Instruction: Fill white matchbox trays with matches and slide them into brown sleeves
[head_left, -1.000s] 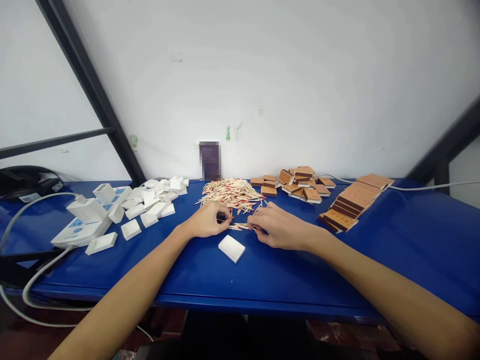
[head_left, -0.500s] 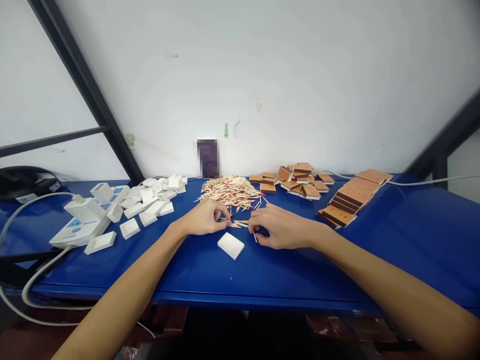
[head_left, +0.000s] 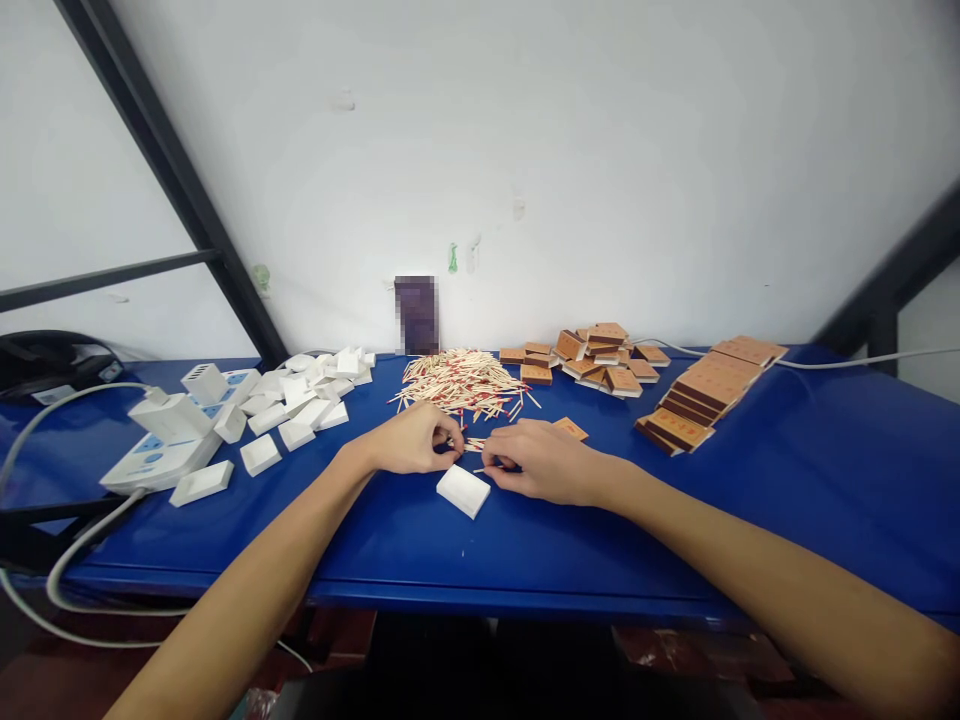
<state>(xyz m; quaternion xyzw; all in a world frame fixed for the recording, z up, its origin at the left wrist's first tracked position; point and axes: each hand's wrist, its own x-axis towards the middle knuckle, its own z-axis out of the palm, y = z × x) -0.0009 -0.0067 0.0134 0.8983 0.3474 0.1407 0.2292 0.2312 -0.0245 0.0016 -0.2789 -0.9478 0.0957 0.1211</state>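
My left hand (head_left: 420, 438) is pinched, thumb against forefinger, on the ends of a few matches beside a small row of loose matches (head_left: 474, 445). Facing it from the right, my right hand (head_left: 534, 462) holds a single match (head_left: 479, 470) between its fingertips, the stick pointing left. Just below both hands a white matchbox tray (head_left: 463, 491) lies on the blue table. Behind them spreads a large heap of red-tipped matches (head_left: 461, 380). An orange matchbox sleeve (head_left: 571, 429) lies flat behind my right hand, partly covered by it.
White trays (head_left: 307, 395) are piled at the left, near a power strip (head_left: 154, 462) with plugs and cables. Brown matchboxes (head_left: 600, 355) are heaped at the back right. Farther right, flat sleeves (head_left: 709, 385) lie in an overlapping row. A wall closes off the back.
My right hand has moved slightly left, toward my left hand, and its match has turned from steep to nearly level. The orange sleeve behind it now shows. My left hand has hardly moved.
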